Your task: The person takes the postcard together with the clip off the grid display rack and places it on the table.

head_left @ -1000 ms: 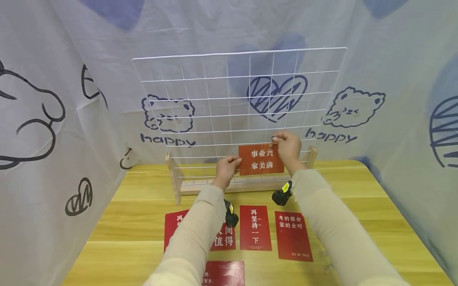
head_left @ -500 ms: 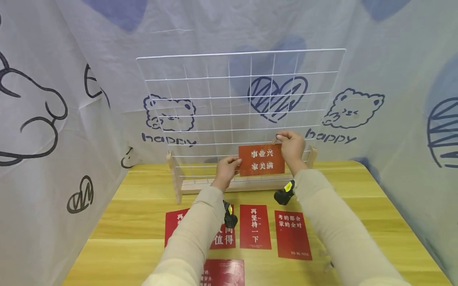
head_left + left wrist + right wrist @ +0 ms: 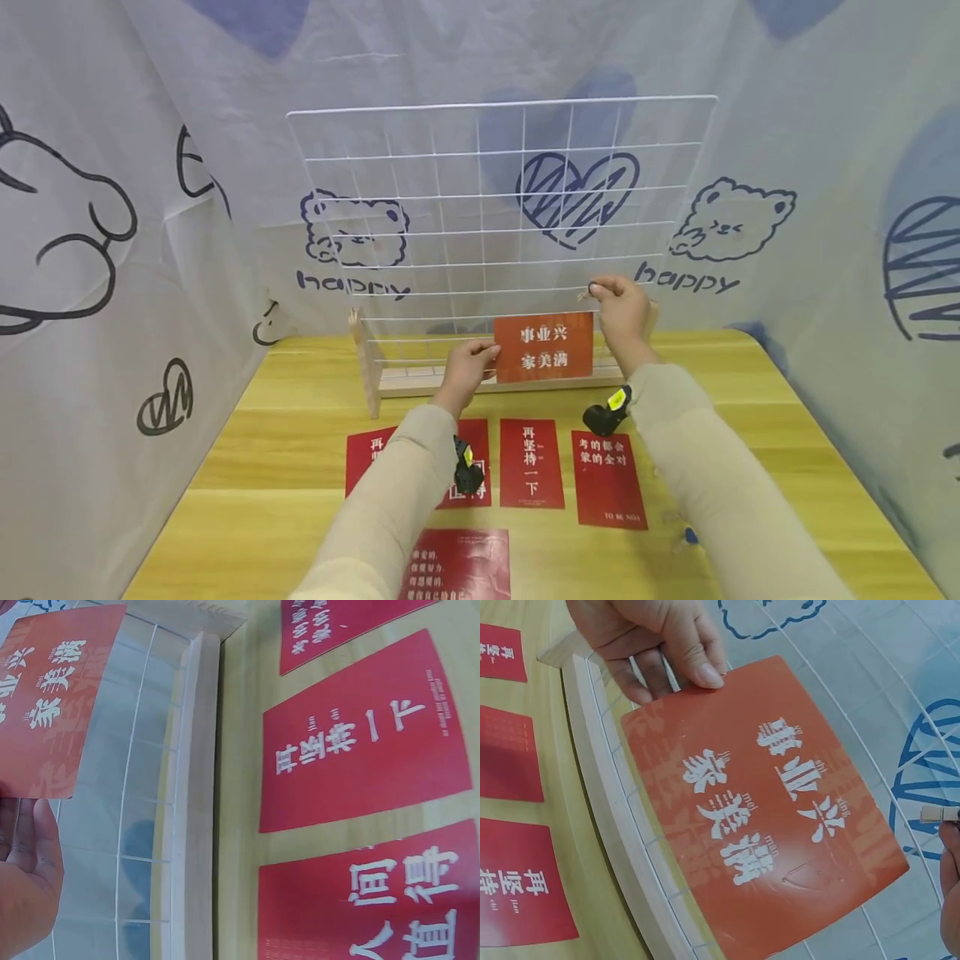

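My left hand (image 3: 467,372) pinches an orange-red card (image 3: 544,347) by its left edge, thumb in front. White Chinese characters cover the card, which is held up in front of the lower wire grid (image 3: 480,106). Just above the card's upper right corner, my right hand (image 3: 624,317) pinches a small wooden clothespin (image 3: 933,815). A strip of space separates the clothespin from the card in the right wrist view. Only part of the right hand shows there, at the right edge.
The grid stands in a wooden base (image 3: 408,383) on the table. Several red cards lie in front, among them a vertical-text card (image 3: 531,492) and a card at the right (image 3: 609,492). A small blue-and-clear item (image 3: 690,537) lies beside the right sleeve. Patterned cloth hangs behind.
The right hand has moved right, taking the clothespin away from the card's upper edge. The left hand has lowered the card slightly, still gripping its left edge.
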